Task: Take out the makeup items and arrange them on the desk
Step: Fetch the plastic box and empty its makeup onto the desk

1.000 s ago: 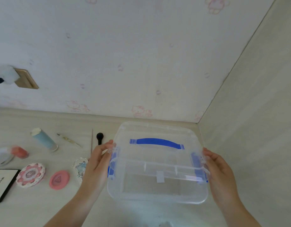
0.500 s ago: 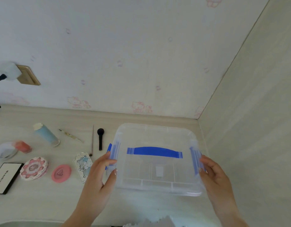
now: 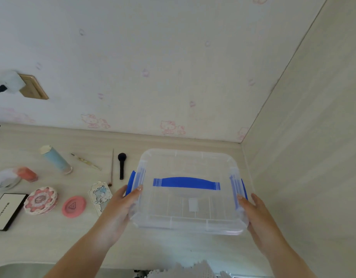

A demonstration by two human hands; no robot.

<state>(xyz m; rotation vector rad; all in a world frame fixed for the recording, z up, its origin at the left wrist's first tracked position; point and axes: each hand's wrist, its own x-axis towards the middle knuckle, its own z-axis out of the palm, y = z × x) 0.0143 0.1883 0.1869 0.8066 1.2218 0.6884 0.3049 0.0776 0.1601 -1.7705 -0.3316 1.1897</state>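
A clear plastic storage box [image 3: 185,217] with a blue handle [image 3: 186,183] and blue side latches sits lid-on at the desk's right end, and looks empty inside. My left hand [image 3: 117,213] presses its left side and my right hand [image 3: 257,215] its right side. Makeup lies in rows to the left: a black brush [image 3: 121,166], a thin brown brush [image 3: 112,167], a pale pencil-like stick [image 3: 86,161], a blue tube [image 3: 56,159], an orange jar [image 3: 26,174], a flower-shaped pink compact [image 3: 41,200], a round pink compact [image 3: 73,206], a blue-white ornate case [image 3: 100,195] and a black-framed palette [image 3: 6,210].
Walls close the desk [image 3: 52,241] at the back and on the right, right beside the box. A wall socket [image 3: 32,87] with a white plug and black cable is at the upper left. A white round object [image 3: 4,178] lies by the orange jar. A metal edge runs along the bottom left.
The box was tilted up towards me a second ago; it has since come down flat onto the desk, and both hands have slid down its sides.
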